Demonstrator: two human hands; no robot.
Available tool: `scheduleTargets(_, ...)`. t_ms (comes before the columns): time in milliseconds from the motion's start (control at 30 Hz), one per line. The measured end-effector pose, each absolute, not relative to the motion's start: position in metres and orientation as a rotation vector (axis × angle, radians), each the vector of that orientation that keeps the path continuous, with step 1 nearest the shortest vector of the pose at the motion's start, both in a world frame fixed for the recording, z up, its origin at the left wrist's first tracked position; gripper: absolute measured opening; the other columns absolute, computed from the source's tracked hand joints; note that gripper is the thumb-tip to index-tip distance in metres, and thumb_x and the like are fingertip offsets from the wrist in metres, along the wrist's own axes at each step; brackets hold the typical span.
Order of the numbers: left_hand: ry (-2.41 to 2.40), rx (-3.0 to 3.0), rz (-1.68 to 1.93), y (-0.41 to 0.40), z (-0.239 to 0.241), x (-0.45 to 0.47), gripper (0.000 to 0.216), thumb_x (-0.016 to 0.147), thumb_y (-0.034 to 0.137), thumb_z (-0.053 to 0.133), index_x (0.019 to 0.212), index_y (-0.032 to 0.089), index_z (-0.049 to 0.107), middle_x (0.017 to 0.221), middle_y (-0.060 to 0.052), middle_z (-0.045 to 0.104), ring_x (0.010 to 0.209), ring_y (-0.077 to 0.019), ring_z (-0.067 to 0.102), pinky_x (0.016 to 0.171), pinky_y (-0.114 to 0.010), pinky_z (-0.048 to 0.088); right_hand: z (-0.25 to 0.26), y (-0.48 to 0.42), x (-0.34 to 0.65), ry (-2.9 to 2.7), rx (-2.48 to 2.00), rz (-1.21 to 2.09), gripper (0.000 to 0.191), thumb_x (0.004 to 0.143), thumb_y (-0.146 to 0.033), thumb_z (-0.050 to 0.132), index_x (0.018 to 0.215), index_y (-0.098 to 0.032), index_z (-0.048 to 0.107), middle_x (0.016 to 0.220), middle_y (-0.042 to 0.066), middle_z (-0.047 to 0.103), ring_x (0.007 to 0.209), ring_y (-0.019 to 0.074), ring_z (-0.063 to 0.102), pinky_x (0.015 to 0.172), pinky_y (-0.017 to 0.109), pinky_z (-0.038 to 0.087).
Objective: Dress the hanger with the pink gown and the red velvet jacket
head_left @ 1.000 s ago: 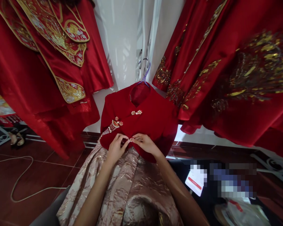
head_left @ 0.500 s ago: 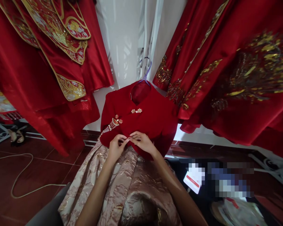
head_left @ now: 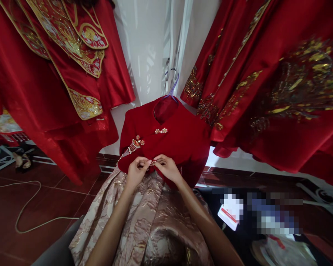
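A dark red velvet jacket (head_left: 174,144) hangs on a purple hanger (head_left: 172,91) over a pale pink and gold brocade skirt (head_left: 138,218). At the jacket's lower front, a small beaded clasp (head_left: 152,163) shows between my fingertips. My left hand (head_left: 137,171) pinches its left side, thumb against forefinger. From the right, my right hand (head_left: 168,170) pinches the other side. The fingers partly cover the clasp, so whether it is fastened cannot be seen. Higher up sit a flower-shaped pearl clasp (head_left: 161,130) and a brooch with beaded tassels (head_left: 135,144).
Red embroidered robes (head_left: 83,74) hang at the left, and red sequinned gowns (head_left: 238,96) at the right. A lit phone (head_left: 229,214) lies on a dark surface beside a clear plastic bag (head_left: 288,249). A pale cable (head_left: 30,207) and heeled shoes (head_left: 23,161) are on the tiled floor.
My fingertips have parted slightly and more of the beaded clasp shows between them. Both hands stay at the same spot on the jacket. The view has shifted a little.
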State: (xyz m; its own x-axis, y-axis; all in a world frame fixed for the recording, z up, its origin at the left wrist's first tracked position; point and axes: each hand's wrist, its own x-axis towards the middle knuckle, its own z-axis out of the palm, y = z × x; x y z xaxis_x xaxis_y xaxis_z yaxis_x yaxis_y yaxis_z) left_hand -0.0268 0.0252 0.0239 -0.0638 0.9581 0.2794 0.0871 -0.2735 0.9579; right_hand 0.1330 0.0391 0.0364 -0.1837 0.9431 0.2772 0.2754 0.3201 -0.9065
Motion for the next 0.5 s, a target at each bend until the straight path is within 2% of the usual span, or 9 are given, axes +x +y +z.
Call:
scheduleTargets(133, 1.064, 1.14, 1.54, 0.059, 0.041, -0.032, 0.042, 0.068, 0.048, 0.068, 0.091, 0.016, 0.055, 0.072, -0.001, 0.063, 0.058, -0.0111, 0.062, 0.057, -0.027, 0.055, 0.037, 0.045, 0.141, -1.587, -1.2, 0.856, 0.019, 0.078, -0.032, 0.044, 0.074, -0.019, 0.057, 0.069, 0.001, 0.062, 0.071, 0.0159, 0.059, 0.072, 0.027, 0.045)
scheduleTargets(233, 0.977, 0.971, 1.629, 0.08, 0.053, -0.035, 0.038, 0.07, 0.047, 0.067, 0.088, 0.014, 0.059, 0.078, -0.005, 0.066, 0.067, -0.0119, 0.064, 0.067, -0.029, 0.056, 0.037, 0.047, 0.142, -1.552, -1.232, 0.845, 0.022, 0.08, -0.033, 0.037, 0.073, -0.02, 0.054, 0.069, 0.0, 0.059, 0.072, 0.0163, 0.056, 0.072, 0.027, 0.043)
scheduleTargets(367, 0.834, 0.829, 1.53, 0.087, 0.059, -0.036, 0.034, 0.066, 0.036, 0.074, 0.088, 0.013, 0.064, 0.092, -0.009, 0.069, 0.079, -0.0119, 0.065, 0.08, -0.03, 0.052, 0.036, 0.047, 0.141, -1.563, -1.209, 0.896, 0.022, 0.079, -0.03, 0.033, 0.072, -0.021, 0.051, 0.07, 0.0, 0.056, 0.071, 0.0158, 0.053, 0.07, 0.026, 0.04)
scheduleTargets(500, 0.908, 0.862, 1.571, 0.088, 0.055, -0.029, 0.033, 0.063, 0.035, 0.075, 0.088, 0.016, 0.064, 0.096, -0.007, 0.069, 0.08, -0.0119, 0.065, 0.074, -0.026, 0.05, 0.035, 0.045, 0.138, -1.668, -1.169, 0.925, 0.019, 0.081, -0.03, 0.033, 0.074, -0.021, 0.049, 0.069, -0.001, 0.052, 0.071, 0.015, 0.051, 0.071, 0.026, 0.04)
